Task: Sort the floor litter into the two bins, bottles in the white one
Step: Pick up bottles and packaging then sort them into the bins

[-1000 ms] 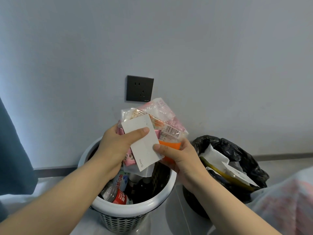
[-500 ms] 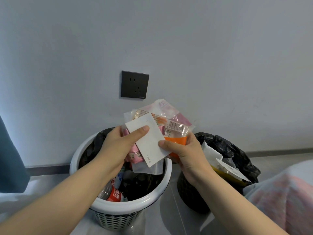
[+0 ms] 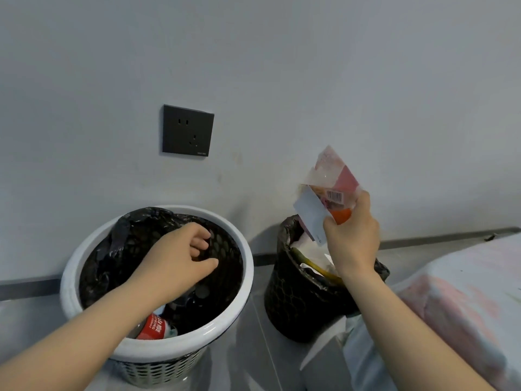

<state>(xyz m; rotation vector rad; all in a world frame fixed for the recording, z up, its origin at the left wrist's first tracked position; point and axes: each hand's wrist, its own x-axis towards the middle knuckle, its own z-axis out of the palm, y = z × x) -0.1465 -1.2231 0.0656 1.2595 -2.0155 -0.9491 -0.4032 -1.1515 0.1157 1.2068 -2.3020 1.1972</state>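
Note:
My right hand grips a bundle of wrappers: clear and pink plastic packets with a barcode, an orange piece and a white card. It holds them above the black bin, which has a black liner and holds white paper and something yellow. My left hand hovers over the white bin with its fingers loosely curled and nothing in it. Inside the white bin lie a bottle with a red label and dark bottles.
The two bins stand side by side against a grey wall with a dark socket. A pale pink and white fabric fills the lower right, close to the black bin. Grey floor tiles run between the bins.
Both hands held the bundle over the white bin; now my left hand has let go and my right hand has carried the bundle right, over the black bin.

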